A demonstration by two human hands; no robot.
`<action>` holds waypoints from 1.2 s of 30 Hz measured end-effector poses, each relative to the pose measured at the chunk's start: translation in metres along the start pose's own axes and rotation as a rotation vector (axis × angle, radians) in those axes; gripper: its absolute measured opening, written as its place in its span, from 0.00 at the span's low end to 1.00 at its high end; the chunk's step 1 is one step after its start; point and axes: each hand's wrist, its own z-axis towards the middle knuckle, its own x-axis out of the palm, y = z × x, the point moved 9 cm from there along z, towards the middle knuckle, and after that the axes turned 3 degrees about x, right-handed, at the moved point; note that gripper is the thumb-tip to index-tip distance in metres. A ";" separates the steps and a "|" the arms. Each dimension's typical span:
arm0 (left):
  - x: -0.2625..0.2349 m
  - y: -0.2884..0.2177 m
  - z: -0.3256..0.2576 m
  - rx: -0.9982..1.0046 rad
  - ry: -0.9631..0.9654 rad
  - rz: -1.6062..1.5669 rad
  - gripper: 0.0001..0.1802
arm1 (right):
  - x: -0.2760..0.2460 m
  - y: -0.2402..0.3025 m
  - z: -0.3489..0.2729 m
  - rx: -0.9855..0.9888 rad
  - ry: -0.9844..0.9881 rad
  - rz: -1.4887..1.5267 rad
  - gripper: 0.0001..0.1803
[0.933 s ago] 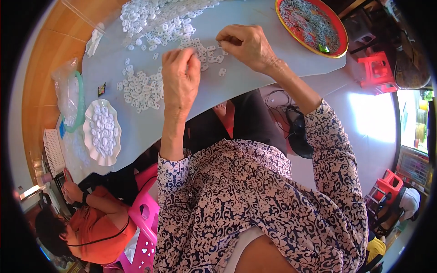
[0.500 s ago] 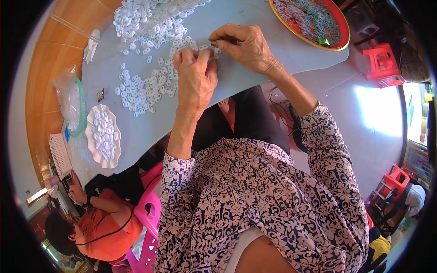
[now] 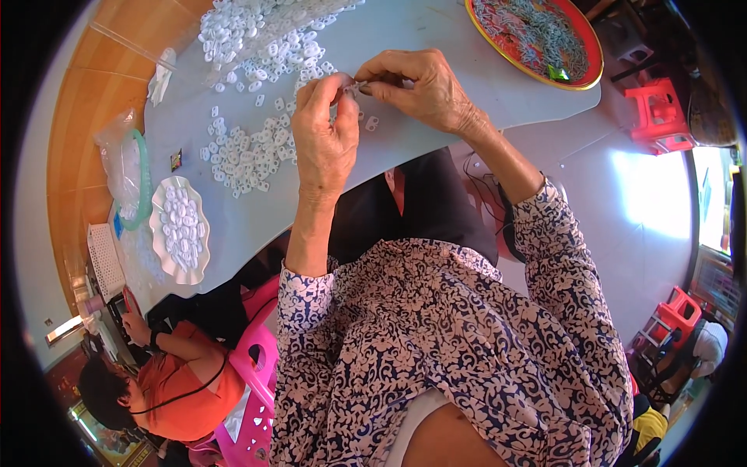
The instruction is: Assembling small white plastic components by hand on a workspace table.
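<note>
Above the near edge of the table, my left hand pinches a small white plastic piece between thumb and fingers. My right hand meets it from the right, with thumb and forefinger closed at the piece; whatever they grip is too small to name. Under and left of my left hand spreads a loose heap of small white oval pieces with two holes. One such piece lies apart, just right of my left hand.
A bigger pile of white pieces lies at the far left. A red tray of thin grey metal parts stands far right. A scalloped cream dish holds white oval pieces. A person in orange sits at left; red stools stand right.
My left hand has drawn back slightly left, off the table pieces, and its fingertips now meet those of my right hand around the small white piece.
</note>
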 end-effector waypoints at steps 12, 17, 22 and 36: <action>0.000 0.018 -0.011 -0.243 0.009 -0.278 0.09 | 0.015 -0.016 -0.004 0.139 0.159 0.282 0.07; 0.009 0.024 -0.020 -0.428 -0.039 -0.620 0.11 | 0.019 -0.016 -0.004 0.148 0.209 0.417 0.07; 0.010 0.026 -0.023 -0.367 -0.044 -0.608 0.10 | 0.017 -0.019 -0.003 0.156 0.187 0.385 0.07; 0.022 0.030 -0.024 -0.414 0.029 -0.598 0.10 | 0.015 -0.026 -0.004 0.270 0.147 0.393 0.08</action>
